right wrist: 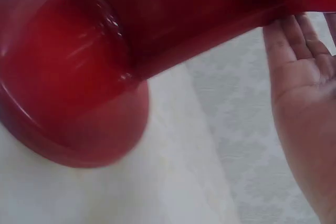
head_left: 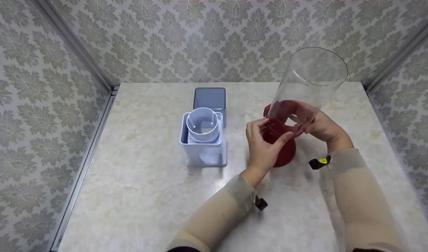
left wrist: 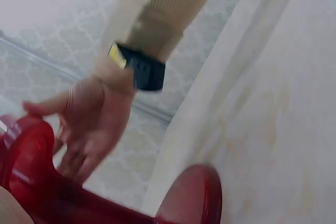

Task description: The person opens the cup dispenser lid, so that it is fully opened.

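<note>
A tall clear cylinder [head_left: 306,92] leans to the right above a red stand [head_left: 285,154] with a round foot and a flared top. The cylinder's lower end overlaps the red top. My left hand [head_left: 263,148] holds the red top from the front left, thumb toward me. On the other side, my right hand [head_left: 326,129] holds around the cylinder's lower end, some fingers showing through the clear wall. In the left wrist view, the right hand [left wrist: 97,114] is beside the red flare. The red column [right wrist: 199,24] hides part of the left hand in the right wrist view.
Left of the hands stands a pale square container [head_left: 184,134] with a round open cup [head_left: 202,134] in its top. Just behind it is a box with a grey-blue square lid [head_left: 209,98]. Patterned walls [head_left: 214,42] border the marbled table [head_left: 137,182].
</note>
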### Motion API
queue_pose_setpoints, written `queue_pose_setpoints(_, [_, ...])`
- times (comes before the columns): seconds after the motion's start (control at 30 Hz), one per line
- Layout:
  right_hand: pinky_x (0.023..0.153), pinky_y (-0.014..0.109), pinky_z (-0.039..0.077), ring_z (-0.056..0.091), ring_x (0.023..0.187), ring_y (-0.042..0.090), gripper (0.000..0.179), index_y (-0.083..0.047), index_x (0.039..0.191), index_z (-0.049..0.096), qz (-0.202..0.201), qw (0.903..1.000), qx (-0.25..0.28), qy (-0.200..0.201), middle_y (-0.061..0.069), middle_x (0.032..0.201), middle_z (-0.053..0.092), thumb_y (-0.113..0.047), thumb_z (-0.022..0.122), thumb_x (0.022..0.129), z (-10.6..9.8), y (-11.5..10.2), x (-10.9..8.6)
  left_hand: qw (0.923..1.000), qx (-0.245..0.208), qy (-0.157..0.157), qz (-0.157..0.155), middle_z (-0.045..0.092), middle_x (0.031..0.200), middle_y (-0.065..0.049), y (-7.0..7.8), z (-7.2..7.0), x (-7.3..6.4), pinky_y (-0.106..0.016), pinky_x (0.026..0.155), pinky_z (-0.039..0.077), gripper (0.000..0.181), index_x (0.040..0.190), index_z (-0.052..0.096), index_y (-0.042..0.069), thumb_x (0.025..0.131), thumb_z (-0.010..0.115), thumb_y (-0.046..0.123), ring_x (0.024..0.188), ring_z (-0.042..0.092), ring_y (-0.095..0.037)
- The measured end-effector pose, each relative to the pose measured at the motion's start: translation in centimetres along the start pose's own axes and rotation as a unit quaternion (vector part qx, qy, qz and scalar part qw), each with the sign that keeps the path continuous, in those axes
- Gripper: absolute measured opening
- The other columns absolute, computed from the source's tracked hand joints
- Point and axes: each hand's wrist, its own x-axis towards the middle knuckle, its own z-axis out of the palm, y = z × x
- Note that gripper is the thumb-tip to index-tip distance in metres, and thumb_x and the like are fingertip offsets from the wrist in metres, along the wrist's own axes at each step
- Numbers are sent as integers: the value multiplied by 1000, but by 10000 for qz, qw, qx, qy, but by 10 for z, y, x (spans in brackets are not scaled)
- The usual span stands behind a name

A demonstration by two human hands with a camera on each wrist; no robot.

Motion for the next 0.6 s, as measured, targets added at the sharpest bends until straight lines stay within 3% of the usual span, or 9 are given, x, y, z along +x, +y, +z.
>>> queue_pose_setpoints(0.07, [132, 32, 46, 51, 162, 24, 98, -12, 175, 40, -248, 9996, 65, 146, 10, 171, 55, -16, 93, 93, 7, -1, -4, 9998, -153, -124, 27, 49, 150, -9, -4, -6, 6, -35, 116, 55, 65, 147, 54, 13, 100, 87, 44, 139, 49, -21])
queue_pose_setpoints(0.1, [130, 31, 47, 50, 162, 22, 100, -15, 177, 38, -369, 9986, 161, 353, 9, 173, 53, -14, 93, 92, 14, -2, -6, 9996, -224, -159, 65, 47, 153, -11, -7, -9, 10, -36, 117, 54, 64, 148, 52, 12, 103, 81, 46, 141, 48, -25])
queue_pose_setpoints(0.17, [130, 30, 46, 44, 164, 20, 105, -20, 178, 35, -723, 9918, 338, 994, 7, 175, 49, -12, 95, 91, 31, -2, -12, 9992, -315, -175, 191, 44, 159, -15, -11, -14, 20, -41, 120, 51, 61, 151, 50, 8, 107, 69, 45, 145, 46, -33])
queue_pose_setpoints(0.23, [129, 28, 46, 35, 168, 22, 113, -20, 178, 33, -1092, 9761, 154, 1870, 6, 176, 45, -15, 100, 87, 54, -2, -15, 9982, -456, -190, 336, 42, 162, -21, -16, -18, 32, -50, 125, 49, 59, 153, 49, 1, 109, 61, 39, 149, 46, -39])
queue_pose_setpoints(0.33, [133, 27, 40, 26, 173, 29, 127, -13, 176, 32, -1604, 9289, -515, 3297, 9, 175, 43, -25, 109, 76, 89, 1, -11, 9954, -750, -421, 427, 44, 165, -26, -20, -22, 51, -63, 128, 45, 52, 153, 51, -5, 110, 54, 24, 153, 47, -42])
queue_pose_setpoints(0.43, [136, 32, 35, 30, 170, 34, 146, -3, 176, 28, -1794, 8653, -1754, 4339, 16, 177, 41, -48, 111, 66, 117, 6, 0, 9921, -957, -723, 369, 47, 165, -27, -24, -24, 67, -63, 127, 47, 44, 150, 56, -7, 113, 52, 16, 153, 50, -41])
queue_pose_setpoints(0.53, [130, 33, 36, 41, 157, 25, 154, 1, 174, 27, -1778, 8098, -2653, 4921, 17, 174, 42, -67, 106, 62, 137, 7, 11, 9907, -941, -937, 282, 51, 163, -26, -25, -23, 75, -53, 127, 52, 39, 146, 62, -8, 114, 54, 11, 153, 53, -39])
queue_pose_setpoints(0.6, [121, 31, 38, 43, 145, 20, 154, 2, 173, 28, -1778, 7883, -2920, 5115, 12, 169, 45, -73, 104, 61, 145, 5, 17, 9899, -930, -1034, 261, 53, 160, -27, -25, -21, 77, -43, 125, 54, 36, 144, 65, -10, 114, 56, 8, 151, 56, -40])
